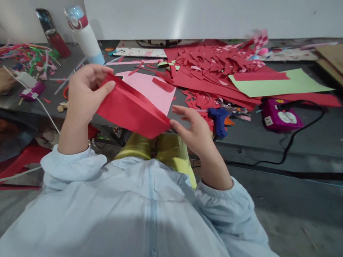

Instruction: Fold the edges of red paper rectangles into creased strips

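Observation:
A folded sheet of red paper point(132, 110) is held up in front of the table's near edge, its long upper fold slightly parted. My left hand point(87, 92) pinches its left end, thumb in front and fingers behind. At the paper's right corner, my right hand point(194, 128) has its thumb tip at or against the edge, with the fingers stretched out and apart from the thumb. Under and behind the held piece lies a pink sheet point(151, 87) on the dark table. A blue glue gun point(219, 123) rests just beyond my right hand.
Red paper scraps point(208, 63) pile up at the back. A green sheet point(280, 84) and a purple power block point(282, 117) with a black cord lie right. A white bottle point(85, 35) stands left. Another person's hand point(0, 81) is at the far left, near a white-plugged purple block point(33, 91).

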`<state>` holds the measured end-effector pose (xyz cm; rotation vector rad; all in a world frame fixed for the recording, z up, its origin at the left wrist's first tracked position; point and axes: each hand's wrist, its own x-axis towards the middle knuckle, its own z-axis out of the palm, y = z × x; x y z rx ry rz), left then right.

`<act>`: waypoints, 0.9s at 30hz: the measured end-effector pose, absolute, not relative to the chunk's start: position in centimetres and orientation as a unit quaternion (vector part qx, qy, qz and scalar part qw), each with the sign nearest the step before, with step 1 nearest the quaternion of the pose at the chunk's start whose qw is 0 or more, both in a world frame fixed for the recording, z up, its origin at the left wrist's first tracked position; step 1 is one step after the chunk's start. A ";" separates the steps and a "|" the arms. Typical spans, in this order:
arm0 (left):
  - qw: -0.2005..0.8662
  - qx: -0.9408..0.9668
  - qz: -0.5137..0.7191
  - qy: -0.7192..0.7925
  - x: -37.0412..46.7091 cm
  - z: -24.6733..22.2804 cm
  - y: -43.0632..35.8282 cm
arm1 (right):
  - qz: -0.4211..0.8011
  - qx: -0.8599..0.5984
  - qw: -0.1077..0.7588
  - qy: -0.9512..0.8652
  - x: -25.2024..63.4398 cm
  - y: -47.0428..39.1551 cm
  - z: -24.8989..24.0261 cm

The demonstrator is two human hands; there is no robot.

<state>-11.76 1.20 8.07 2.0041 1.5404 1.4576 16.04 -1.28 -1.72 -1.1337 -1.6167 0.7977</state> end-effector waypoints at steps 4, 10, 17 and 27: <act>-0.085 0.660 0.544 0.510 -11.0 9.0 0.0 | 0.248 -0.489 0.534 -0.644 16.0 -1.1 -1.9; -0.200 0.828 0.381 0.359 -7.3 6.2 -3.4 | 0.441 -0.426 0.530 -0.586 13.2 -0.7 -2.0; -0.202 0.901 0.266 0.276 -4.9 -0.4 -5.7 | 0.582 -0.464 0.457 -0.487 12.7 -0.4 -3.2; 0.010 0.863 0.345 0.369 -4.7 -1.6 -6.7 | 0.492 -0.523 0.432 -0.546 14.1 -0.6 -5.1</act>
